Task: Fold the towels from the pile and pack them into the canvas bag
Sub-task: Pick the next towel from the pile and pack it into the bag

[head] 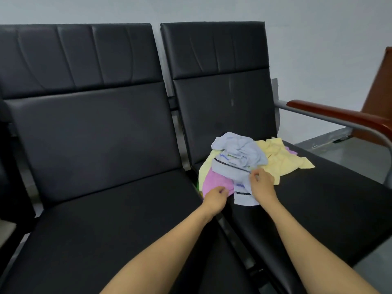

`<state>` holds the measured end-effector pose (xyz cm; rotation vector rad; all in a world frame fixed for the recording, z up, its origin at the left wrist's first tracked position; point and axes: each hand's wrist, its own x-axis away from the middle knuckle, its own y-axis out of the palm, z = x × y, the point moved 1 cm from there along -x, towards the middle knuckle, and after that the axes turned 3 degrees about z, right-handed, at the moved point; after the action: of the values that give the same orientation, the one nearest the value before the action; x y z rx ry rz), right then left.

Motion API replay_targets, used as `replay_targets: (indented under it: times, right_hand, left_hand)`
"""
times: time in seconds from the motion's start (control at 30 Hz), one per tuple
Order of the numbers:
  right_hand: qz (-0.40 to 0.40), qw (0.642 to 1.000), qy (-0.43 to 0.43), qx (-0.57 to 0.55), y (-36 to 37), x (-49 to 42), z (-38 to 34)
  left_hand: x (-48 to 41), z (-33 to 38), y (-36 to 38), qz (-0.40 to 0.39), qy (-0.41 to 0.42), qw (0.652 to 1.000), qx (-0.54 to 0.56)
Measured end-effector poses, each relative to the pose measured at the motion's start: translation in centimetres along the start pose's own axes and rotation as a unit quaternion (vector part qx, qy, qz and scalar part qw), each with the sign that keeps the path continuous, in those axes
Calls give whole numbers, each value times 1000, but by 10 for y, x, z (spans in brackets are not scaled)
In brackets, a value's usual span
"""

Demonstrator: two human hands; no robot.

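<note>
Pink towel (214,182) half under striped towel (231,168); armrest (339,116) cut off right

No word, label, brand or number is showing that can be read. The towels (239,160) are carrying only plain dark stripes, and the black seats (106,219) are showing no print.

Left hand (215,199) and right hand (263,183) are both bare. Behind each wrist, a bare forearm, uncovered as far as the view shows.
</note>
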<state>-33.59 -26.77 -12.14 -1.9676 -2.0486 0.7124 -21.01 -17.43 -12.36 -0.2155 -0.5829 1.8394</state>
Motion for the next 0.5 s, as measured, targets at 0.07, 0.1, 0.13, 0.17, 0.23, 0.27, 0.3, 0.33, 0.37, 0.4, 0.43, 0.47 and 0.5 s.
replay_targets:
  times: [0.07, 0.1, 0.13, 0.17, 0.23, 0.27, 0.3, 0.33, 0.37, 0.4, 0.43, 0.47, 0.5]
  right_hand:
    - [-60, 966, 47, -247, -16, 3, -23]
    - [-109, 933, 68, -335, -24, 6, -31]
    - [-164, 904, 87, -385, -31, 8, -35]
    - [-222, 887, 96, -392, -36, 11, -36]
    - [-297, 884, 110, -343, -37, 19, -32]
    - [-290, 897, 124, -310, -36, 23, -30]
    - [-254, 911, 147, -289, -35, 25, -29]
    - [-205, 922, 170, -281, -34, 26, -27]
    - [-167, 921, 196, -293, -33, 26, -27]
    - [-150, 903, 228, -331, -31, 24, -26]
    - [-155, 873, 258, -383, -29, 25, -28]
    - [-172, 840, 279, -433, -27, 26, -31]
    - [-187, 813, 289, -469, -26, 26, -34]
  left_hand:
    - [5, 17, 1, 16, -24, 982, 185]
    - [7, 27, 2, 8, -51, 953, 298]
    - [8, 37, 1, -4, -82, 911, 403]
    - [11, 47, -1, -12, -113, 873, 474]
    - [9, 56, -2, -9, -127, 854, 505]
    - [11, 59, -3, 12, -131, 867, 481]
    - [13, 59, -4, 34, -138, 876, 461]
    - [14, 58, -6, 46, -138, 881, 451]
    - [18, 57, -7, 40, -134, 882, 450]
    - [22, 57, -7, 15, -119, 888, 444]
    - [27, 57, -8, -9, -109, 897, 428]
    - [32, 55, -8, -34, -106, 910, 400]
    - [37, 53, -8, -59, -109, 921, 369]
